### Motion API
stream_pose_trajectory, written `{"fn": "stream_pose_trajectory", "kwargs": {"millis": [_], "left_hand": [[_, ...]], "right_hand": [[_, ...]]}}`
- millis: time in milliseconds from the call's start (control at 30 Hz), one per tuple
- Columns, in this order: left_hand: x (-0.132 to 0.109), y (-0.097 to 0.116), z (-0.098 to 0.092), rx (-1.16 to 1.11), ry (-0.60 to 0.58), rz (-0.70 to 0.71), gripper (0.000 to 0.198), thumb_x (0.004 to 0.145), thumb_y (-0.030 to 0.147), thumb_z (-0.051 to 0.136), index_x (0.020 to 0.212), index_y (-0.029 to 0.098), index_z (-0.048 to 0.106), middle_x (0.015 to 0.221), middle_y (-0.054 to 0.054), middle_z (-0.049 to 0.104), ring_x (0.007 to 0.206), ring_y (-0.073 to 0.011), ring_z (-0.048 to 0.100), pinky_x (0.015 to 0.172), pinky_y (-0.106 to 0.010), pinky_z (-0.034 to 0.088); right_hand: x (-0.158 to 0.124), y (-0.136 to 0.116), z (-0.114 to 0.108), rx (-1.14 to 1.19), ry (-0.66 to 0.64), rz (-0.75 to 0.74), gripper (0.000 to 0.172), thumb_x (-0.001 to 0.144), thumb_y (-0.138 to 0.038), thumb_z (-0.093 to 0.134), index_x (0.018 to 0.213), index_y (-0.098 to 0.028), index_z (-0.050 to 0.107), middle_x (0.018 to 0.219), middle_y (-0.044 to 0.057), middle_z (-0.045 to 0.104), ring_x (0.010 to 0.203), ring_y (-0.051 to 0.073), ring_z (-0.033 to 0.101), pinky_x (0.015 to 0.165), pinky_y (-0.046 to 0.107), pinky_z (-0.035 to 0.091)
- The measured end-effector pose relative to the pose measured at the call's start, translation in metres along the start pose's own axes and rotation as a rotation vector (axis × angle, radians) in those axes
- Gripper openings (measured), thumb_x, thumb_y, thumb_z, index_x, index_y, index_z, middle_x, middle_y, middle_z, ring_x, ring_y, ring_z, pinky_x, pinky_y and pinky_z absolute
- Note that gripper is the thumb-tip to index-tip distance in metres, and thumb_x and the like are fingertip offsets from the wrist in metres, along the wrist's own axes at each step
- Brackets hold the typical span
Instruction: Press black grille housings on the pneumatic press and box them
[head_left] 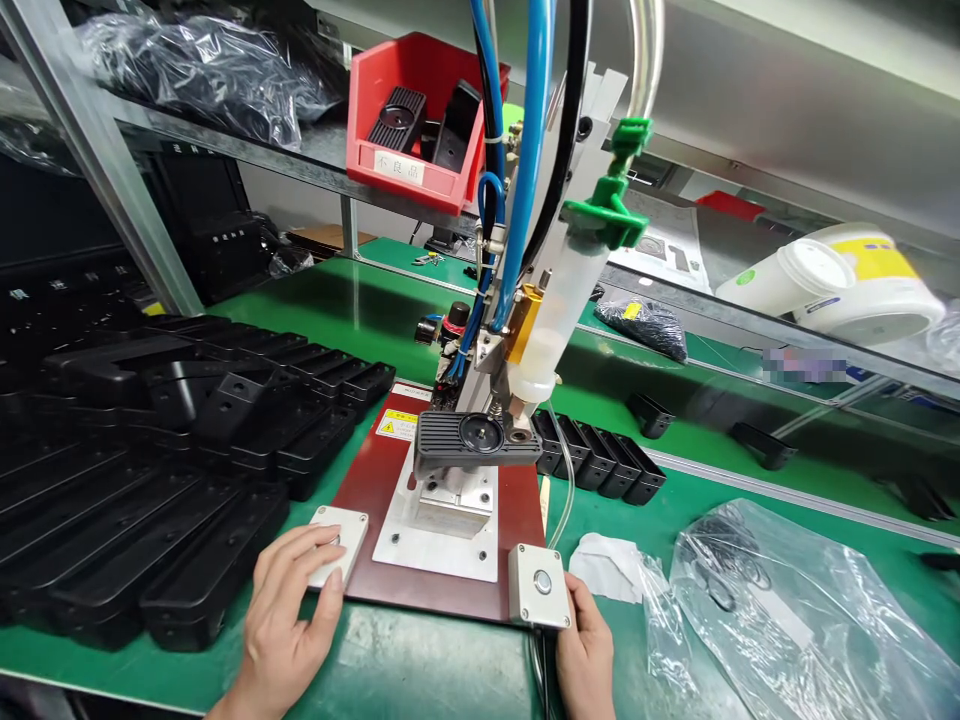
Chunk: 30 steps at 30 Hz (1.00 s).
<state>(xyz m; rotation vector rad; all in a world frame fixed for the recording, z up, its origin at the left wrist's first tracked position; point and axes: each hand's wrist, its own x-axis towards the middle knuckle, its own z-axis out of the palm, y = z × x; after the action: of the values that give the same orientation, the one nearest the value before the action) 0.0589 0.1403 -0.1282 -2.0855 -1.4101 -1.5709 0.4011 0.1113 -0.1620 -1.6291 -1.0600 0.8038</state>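
Remotely, I watch black moulded parts (150, 500) stacked at far left on the green tabletop (420, 650). The left hand (281, 615) curls around a white button box (337, 545), fingers together. A black part (476, 445) sits on the fixture beneath the dispenser syringe (544, 310). The right hand (585, 650) cups a second button box (538, 587). A careless press could trigger the dispenser over a poorly seated part.
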Motion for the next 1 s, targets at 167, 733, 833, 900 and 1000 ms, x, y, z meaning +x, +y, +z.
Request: {"fn": "stream_pose_trajectory", "kwargs": {"millis": [167,733,833,900,1000], "left_hand": [[-0.0013,-0.0004,-0.0011,0.000,-0.009,0.008,0.018,0.086,0.007,0.053,0.101,0.014,0.059,0.104,-0.012,0.061,0.107,-0.0257,0.056,0.092,-0.043,0.044],[-0.0004,-0.0004,-0.0015,-0.011,-0.016,-0.002,0.018,0.086,0.007,0.053,0.102,0.014,0.059,0.104,-0.013,0.061,0.106,-0.0257,0.056,0.092,-0.043,0.044],[-0.0007,-0.0009,-0.0014,-0.008,-0.017,-0.003,0.018,0.086,0.007,0.053,0.101,0.014,0.059,0.103,-0.012,0.062,0.105,-0.0254,0.056,0.092,-0.043,0.044],[-0.0009,-0.0010,-0.0014,-0.007,-0.016,-0.004,0.018,0.085,0.008,0.053,0.101,0.014,0.059,0.103,-0.012,0.062,0.105,-0.0255,0.057,0.091,-0.043,0.044],[-0.0008,-0.0005,-0.0013,-0.009,-0.006,-0.008,0.018,0.085,0.008,0.054,0.100,0.015,0.060,0.103,-0.012,0.063,0.104,-0.0256,0.057,0.091,-0.043,0.044]], "right_hand": [[0.0002,0.0037,-0.0007,0.000,-0.017,-0.004,0.053,0.083,-0.060,0.060,0.110,-0.015,0.068,0.102,0.009,0.068,0.086,0.023,0.060,0.072,0.027,0.049],[-0.0001,0.0013,-0.0015,-0.025,-0.015,-0.028,0.044,0.082,-0.052,0.063,0.107,-0.017,0.068,0.101,0.008,0.069,0.085,0.024,0.062,0.073,0.027,0.051],[0.0000,0.0029,-0.0015,-0.037,-0.016,-0.026,0.045,0.083,-0.053,0.061,0.109,-0.017,0.068,0.101,0.007,0.069,0.086,0.023,0.061,0.073,0.028,0.050],[0.0000,0.0039,-0.0016,-0.048,-0.017,-0.027,0.045,0.083,-0.053,0.061,0.110,-0.017,0.067,0.101,0.007,0.069,0.086,0.023,0.061,0.073,0.028,0.050],[0.0002,0.0046,-0.0019,-0.060,-0.010,-0.032,0.046,0.083,-0.053,0.061,0.109,-0.016,0.068,0.101,0.007,0.069,0.087,0.024,0.061,0.074,0.028,0.050]]}}
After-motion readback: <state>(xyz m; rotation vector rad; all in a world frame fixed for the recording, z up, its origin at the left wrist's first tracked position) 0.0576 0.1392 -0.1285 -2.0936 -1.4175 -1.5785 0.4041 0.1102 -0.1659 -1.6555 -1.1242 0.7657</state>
